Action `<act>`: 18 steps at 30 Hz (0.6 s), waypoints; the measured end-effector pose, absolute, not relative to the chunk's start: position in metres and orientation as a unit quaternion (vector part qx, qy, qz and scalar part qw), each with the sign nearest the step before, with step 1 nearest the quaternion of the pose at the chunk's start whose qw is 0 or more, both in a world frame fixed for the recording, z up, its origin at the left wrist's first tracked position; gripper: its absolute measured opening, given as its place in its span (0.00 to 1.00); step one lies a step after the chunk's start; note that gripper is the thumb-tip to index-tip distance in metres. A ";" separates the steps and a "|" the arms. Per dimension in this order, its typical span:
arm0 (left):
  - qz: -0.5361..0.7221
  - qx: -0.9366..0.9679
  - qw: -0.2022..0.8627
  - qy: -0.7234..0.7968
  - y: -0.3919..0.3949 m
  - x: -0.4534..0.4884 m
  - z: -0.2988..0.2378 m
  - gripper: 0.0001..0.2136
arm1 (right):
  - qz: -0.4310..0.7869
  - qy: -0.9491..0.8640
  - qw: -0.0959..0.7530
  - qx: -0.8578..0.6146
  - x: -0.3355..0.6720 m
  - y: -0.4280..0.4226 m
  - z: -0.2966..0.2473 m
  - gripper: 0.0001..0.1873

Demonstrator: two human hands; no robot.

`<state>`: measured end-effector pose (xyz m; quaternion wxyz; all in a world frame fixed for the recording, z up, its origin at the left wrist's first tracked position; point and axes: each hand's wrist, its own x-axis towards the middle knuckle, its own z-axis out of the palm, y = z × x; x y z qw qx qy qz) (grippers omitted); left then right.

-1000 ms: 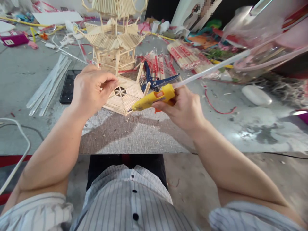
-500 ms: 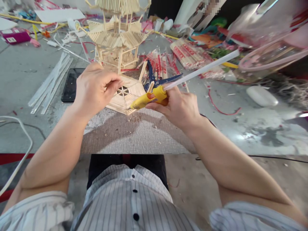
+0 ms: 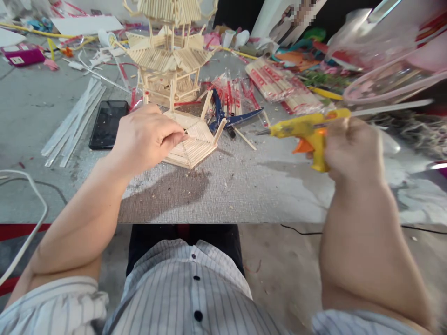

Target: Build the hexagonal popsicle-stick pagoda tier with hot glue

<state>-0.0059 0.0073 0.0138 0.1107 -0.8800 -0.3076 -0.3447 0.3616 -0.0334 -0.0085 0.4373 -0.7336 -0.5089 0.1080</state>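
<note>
My right hand point(image 3: 354, 149) grips a yellow hot glue gun point(image 3: 314, 135) with an orange trigger, held over the right of the table. Its nozzle points left, and a long translucent glue stick point(image 3: 391, 108) juts from its back. My left hand point(image 3: 148, 137) is closed, thumb and fingers pinched, over a flat polygonal base of wooden sticks point(image 3: 190, 151). Whatever lies in that pinch is hidden. Short upright posts stand at the base's corners. Right behind it rises a tiered stick pavilion point(image 3: 167, 58) with slatted roofs.
Blue-handled pliers point(image 3: 240, 118) lie right of the base. A black phone point(image 3: 109, 124) and a bundle of clear glue sticks point(image 3: 75, 123) lie at left. Packs of wrapped chopsticks point(image 3: 270, 79) and plastic scraps cover the back. The table's front edge runs near my body.
My right hand has carried the glue gun away from the base, far to the right. My left hand has shifted slightly right over the base, which has also moved a little rightward.
</note>
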 end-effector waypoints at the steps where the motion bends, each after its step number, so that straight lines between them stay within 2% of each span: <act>1: -0.343 -0.883 0.118 -0.299 0.004 -0.004 0.015 0.12 | 0.140 -0.428 0.449 -0.772 0.372 -0.031 -0.011 0.23; 3: -0.345 -0.883 0.140 -0.285 -0.002 0.000 0.019 0.12 | 0.185 -0.345 0.422 -0.817 0.388 -0.027 -0.015 0.19; 6: -0.361 -0.876 0.171 -0.269 -0.009 0.005 0.023 0.12 | 0.200 -0.353 0.327 -0.854 0.405 -0.023 -0.022 0.21; 9: -0.357 -0.887 0.129 -0.264 -0.009 0.007 0.021 0.12 | 0.110 -0.438 0.221 -0.864 0.418 -0.019 -0.029 0.25; 11: -0.328 -0.903 0.061 -0.272 -0.007 0.007 0.017 0.12 | 0.052 -0.450 0.188 -0.872 0.422 -0.016 -0.032 0.26; 14: -0.280 -0.913 -0.012 -0.297 -0.004 0.008 0.012 0.13 | -0.031 -0.389 0.193 -0.900 0.415 -0.012 -0.026 0.24; 16: -0.265 -0.909 -0.037 -0.320 -0.004 0.010 0.010 0.12 | -0.098 -0.379 0.242 -0.888 0.394 -0.016 -0.015 0.21; 18: -0.262 -0.899 -0.060 -0.346 -0.004 0.013 0.009 0.10 | -0.070 -0.510 0.344 -0.786 0.359 -0.025 -0.001 0.08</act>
